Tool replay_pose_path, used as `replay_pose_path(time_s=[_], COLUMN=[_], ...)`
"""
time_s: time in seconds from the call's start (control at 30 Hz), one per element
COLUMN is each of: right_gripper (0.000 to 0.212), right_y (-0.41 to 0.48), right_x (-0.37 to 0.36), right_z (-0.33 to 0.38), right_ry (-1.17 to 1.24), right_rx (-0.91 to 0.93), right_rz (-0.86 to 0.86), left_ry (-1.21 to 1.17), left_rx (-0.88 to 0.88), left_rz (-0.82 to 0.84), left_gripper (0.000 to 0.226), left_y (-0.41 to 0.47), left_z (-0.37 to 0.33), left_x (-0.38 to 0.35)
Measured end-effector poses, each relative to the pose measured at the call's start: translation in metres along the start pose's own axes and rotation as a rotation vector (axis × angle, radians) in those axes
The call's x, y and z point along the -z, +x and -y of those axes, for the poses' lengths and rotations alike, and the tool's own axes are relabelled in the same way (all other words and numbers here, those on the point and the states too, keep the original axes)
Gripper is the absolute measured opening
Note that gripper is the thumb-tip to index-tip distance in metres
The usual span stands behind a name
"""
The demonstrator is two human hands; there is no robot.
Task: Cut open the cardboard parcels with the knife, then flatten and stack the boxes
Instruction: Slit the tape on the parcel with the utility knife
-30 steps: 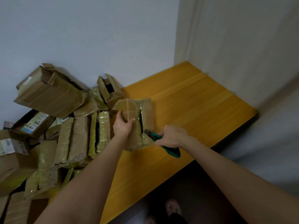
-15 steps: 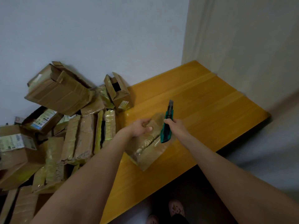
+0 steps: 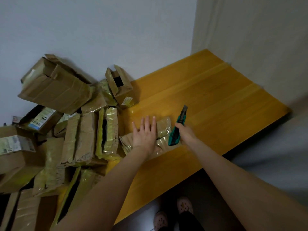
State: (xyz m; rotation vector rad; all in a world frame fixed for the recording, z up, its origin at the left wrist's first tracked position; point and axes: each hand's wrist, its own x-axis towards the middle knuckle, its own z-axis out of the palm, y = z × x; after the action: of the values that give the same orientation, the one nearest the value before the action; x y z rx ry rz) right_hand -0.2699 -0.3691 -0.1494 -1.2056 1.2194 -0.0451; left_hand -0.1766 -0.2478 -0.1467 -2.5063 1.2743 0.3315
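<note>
A small taped cardboard box [image 3: 164,129] lies flattened on the yellow wooden table [image 3: 216,100]. My left hand [image 3: 145,135] presses down on it with fingers spread straight. My right hand [image 3: 187,134] grips a green utility knife [image 3: 178,127] just right of the box, its blade end pointing away from me and up. To the left, several flattened taped boxes [image 3: 93,135] lie side by side on the table.
A heap of open and crushed cardboard boxes [image 3: 55,87] fills the left side against the wall. A small open box [image 3: 121,87] stands at the back by the wall. The table's far right corner meets a second wall. My feet show below the table's front edge.
The box came down from my hands onto the table and lies flat. My left hand went from holding it to pressing on it with straight fingers. The knife swung upright beside it.
</note>
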Motion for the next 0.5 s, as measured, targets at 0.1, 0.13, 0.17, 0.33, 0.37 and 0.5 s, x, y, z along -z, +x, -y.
replay_pose_path(time_s=[0.1, 0.13, 0.17, 0.33, 0.37, 0.5], right_gripper=[0.038, 0.038, 0.038, 0.034, 0.031, 0.024], right_y=[0.001, 0.001, 0.002, 0.006, 0.007, 0.005], right_x=[0.0, -0.001, -0.001, 0.0, 0.001, 0.012], right_z=[-0.001, -0.001, -0.001, -0.003, -0.003, 0.0], right_ry=[0.008, 0.014, 0.019, 0.013, 0.017, 0.064], right_rx=[0.015, 0.021, 0.024, 0.02, 0.014, -0.005], right_rz=[-0.008, -0.014, -0.016, -0.024, -0.02, -0.008], left_ry=[-0.051, -0.074, -0.089, -0.061, -0.052, 0.011], left_rx=[0.014, 0.021, 0.024, 0.008, -0.001, -0.07], left_rz=[0.01, 0.046, 0.087, 0.162, 0.148, 0.065], left_gripper=[0.123, 0.124, 0.129, 0.138, 0.138, 0.138], left_y=[0.004, 0.007, 0.009, 0.018, 0.02, 0.026], left_z=[-0.003, -0.003, -0.003, -0.003, -0.003, -0.003], left_x=[0.001, 0.001, 0.001, 0.003, 0.006, 0.014])
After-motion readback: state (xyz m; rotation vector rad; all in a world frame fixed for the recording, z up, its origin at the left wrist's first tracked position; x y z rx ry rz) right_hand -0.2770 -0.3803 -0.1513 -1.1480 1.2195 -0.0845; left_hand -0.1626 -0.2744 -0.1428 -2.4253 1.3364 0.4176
